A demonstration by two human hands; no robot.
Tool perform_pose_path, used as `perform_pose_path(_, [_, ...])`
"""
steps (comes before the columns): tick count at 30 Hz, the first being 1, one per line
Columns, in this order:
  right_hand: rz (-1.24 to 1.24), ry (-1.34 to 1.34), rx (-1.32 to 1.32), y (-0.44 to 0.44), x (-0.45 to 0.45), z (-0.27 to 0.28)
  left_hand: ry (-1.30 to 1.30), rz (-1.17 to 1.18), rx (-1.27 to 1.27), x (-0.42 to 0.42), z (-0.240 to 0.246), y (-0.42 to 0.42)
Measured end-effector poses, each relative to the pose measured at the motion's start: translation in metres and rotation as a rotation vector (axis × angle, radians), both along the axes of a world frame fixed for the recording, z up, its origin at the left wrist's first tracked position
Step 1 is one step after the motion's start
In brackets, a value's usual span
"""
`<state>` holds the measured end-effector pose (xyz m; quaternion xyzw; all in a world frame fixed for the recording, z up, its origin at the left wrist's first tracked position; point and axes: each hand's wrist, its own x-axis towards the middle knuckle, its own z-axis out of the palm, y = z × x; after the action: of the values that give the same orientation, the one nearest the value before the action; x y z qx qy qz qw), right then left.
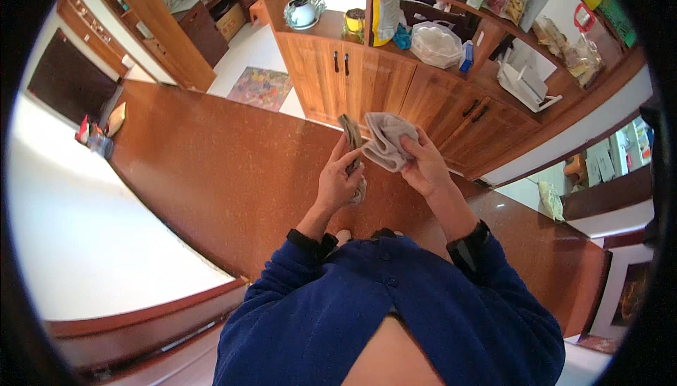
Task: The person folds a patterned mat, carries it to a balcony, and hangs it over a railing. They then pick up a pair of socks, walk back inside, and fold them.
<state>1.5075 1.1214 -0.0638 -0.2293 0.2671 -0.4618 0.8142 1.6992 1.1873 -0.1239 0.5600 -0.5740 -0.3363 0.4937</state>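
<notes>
My right hand (pixel 427 169) grips a folded light grey cloth (pixel 389 140), its thumb pressed on the near face. Beside it my left hand (pixel 338 182) is closed around a bunched brownish-grey cloth (pixel 352 134); part of that cloth shows above the fingers, and a fuzzy greyish piece (pixel 358 194) hangs below the palm. Both hands are raised over the floor in front of my body, a small distance apart. Whether the cloth pieces at my left hand are one item cannot be told.
Ahead stands a wooden cabinet (pixel 346 92) with open shelves holding a white pot (pixel 302 14), a clear plastic container (pixel 436 44) and a white router (pixel 523 84). A patterned mat (pixel 259 88) lies in the doorway. Reddish-brown flooring (pixel 227 169) surrounds me, with a white wall (pixel 106 227) at left.
</notes>
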Motion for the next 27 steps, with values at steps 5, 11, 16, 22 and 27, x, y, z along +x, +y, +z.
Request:
perform_pose_path(5, [0.198,-0.085,-0.024,-0.014,0.017,-0.004,0.212,0.05,-0.123,-0.013,0.02,0.007])
perform_pose_path(11, [0.294,-0.038,-0.102,-0.018,0.029,-0.016,0.298,0.145,-0.119,-0.024,0.034,0.024])
perform_pose_path(16, [0.286,0.203,-0.317,-0.014,0.033,-0.026,0.455,0.362,-0.118,-0.031,0.036,0.029])
perform_pose_path(22, [0.047,0.723,-0.831,-0.006,0.034,-0.034,0.245,0.366,0.018,-0.04,0.03,0.023])
perform_pose_path(27, [-0.03,0.89,-1.052,-0.008,0.024,-0.035,0.285,0.333,0.143,-0.041,0.024,0.018])
